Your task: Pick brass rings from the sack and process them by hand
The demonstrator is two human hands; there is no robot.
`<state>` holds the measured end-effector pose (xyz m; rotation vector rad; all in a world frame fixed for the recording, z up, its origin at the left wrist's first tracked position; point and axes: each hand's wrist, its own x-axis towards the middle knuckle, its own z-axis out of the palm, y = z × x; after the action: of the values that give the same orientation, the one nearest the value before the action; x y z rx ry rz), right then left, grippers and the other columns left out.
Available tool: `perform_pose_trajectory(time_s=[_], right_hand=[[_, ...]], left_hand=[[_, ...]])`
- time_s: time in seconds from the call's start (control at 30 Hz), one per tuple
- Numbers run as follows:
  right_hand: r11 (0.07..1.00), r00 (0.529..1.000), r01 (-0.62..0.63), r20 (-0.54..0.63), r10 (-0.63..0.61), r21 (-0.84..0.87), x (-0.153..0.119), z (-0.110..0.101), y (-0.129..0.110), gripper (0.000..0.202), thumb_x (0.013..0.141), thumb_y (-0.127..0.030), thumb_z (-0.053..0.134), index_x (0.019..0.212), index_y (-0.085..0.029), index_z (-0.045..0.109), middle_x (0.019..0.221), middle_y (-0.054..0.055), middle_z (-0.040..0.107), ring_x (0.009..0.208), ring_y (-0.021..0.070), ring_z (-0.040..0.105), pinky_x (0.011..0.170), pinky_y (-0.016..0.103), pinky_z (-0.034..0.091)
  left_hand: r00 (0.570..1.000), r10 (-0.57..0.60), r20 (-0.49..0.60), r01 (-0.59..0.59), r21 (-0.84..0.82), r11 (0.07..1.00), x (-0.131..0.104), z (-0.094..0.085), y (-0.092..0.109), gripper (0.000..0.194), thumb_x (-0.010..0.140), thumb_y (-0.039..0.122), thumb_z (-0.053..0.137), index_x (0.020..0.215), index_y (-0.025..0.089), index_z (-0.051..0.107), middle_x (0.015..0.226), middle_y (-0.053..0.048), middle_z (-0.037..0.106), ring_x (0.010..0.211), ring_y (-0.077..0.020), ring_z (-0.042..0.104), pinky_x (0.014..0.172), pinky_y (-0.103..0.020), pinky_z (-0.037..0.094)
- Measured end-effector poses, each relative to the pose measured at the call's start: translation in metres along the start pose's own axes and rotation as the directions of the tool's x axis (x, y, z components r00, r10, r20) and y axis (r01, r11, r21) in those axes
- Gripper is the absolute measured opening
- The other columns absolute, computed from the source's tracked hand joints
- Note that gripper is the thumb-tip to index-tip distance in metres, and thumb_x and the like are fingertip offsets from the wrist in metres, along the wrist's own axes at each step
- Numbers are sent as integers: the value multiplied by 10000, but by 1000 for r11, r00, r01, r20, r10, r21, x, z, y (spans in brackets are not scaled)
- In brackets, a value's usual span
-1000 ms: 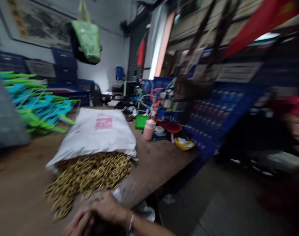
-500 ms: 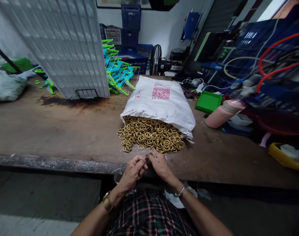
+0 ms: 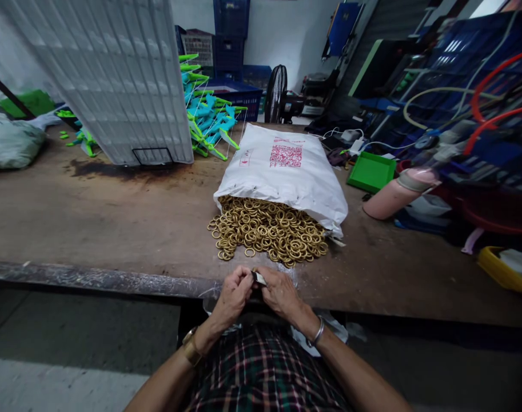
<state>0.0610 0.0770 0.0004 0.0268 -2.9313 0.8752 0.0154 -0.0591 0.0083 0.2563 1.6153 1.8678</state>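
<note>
My left hand (image 3: 235, 293) and my right hand (image 3: 282, 293) meet at the table's front edge, fingertips nearly touching. Between the right thumb and fingers is a small flat blade (image 3: 260, 278), pale with a dark end that points at the left fingertips. The left fingers are pinched together, and whatever they hold is hidden. Just beyond both hands lies a heap of brass-coloured rings (image 3: 269, 232), spilling from the open mouth of a white sack (image 3: 252, 177) with red print. One loose ring (image 3: 249, 252) lies at the heap's near edge.
A ribbed translucent plastic bin (image 3: 115, 86) stands tilted at the left on the wooden table (image 3: 115, 229). Green and blue plastic bows (image 3: 211, 123) lie behind it. To the right are a green tray (image 3: 372, 171), a pink bottle (image 3: 398, 194) and a yellow basin (image 3: 501, 272).
The blade in my right hand has turned and now shows its pale flat side. Both hands stay together at the table edge. The camera view has shifted slightly.
</note>
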Motion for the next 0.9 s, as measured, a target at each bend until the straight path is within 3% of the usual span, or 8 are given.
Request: perform_pose_trajectory(time_s=[0.23,0.33,0.43,0.6,0.73,0.83,0.9], right_hand=[[975,983,-145,91,162,-168,9,-6,-3,272,734,-93,408,932,-180,574,768,57,655,647,159,552,559,264,275],[954,974,-201,62,220,-224,19,-9,1,239,776,-121,400,929,-179,574,762,57,651,650,155,559,557,261,265],[951,977,-207,-3,212,-230,27,-8,2,215,781,-113,408,916,-173,564,771,56,652,677,150,572,578,251,278],[950,972,-230,-97,214,-213,45,3,-3,188,863,-252,415,995,-177,525,823,64,665,734,166,602,603,246,311],[923,959,-283,-60,277,-259,55,3,-13,187,848,-251,445,1007,-185,518,917,87,668,801,188,623,622,256,351],[931,956,-286,5,294,-229,54,-2,-20,183,841,-257,430,986,-182,513,883,86,678,780,204,639,605,268,400],[940,961,-262,33,275,-217,56,-6,-19,239,804,-274,456,1012,-165,498,894,97,685,774,231,648,592,292,440]], left_hand=[[999,34,18,-35,72,997,-10,-1,8,364,785,533,496,717,176,465,550,63,420,432,-55,280,424,-205,204],[995,14,100,-20,56,998,-21,2,20,376,775,541,513,706,173,481,585,38,471,453,-56,336,427,-195,237],[990,-50,134,60,-76,995,-25,4,24,370,765,537,531,712,173,494,550,49,455,418,-47,319,393,-182,218],[992,-122,44,130,-291,948,-17,-1,21,348,735,494,587,731,148,540,656,7,533,450,-47,384,362,-160,243],[982,-190,-14,171,-375,911,-16,-5,23,304,643,428,688,754,180,551,682,7,600,452,-61,444,368,-164,284],[946,-310,-98,264,-321,909,-19,-9,22,388,572,417,724,911,264,613,674,25,638,503,-100,522,402,-186,345],[945,-246,-214,216,-154,964,-17,-14,20,347,574,492,684,866,308,653,670,20,670,534,-152,567,399,-233,380]])
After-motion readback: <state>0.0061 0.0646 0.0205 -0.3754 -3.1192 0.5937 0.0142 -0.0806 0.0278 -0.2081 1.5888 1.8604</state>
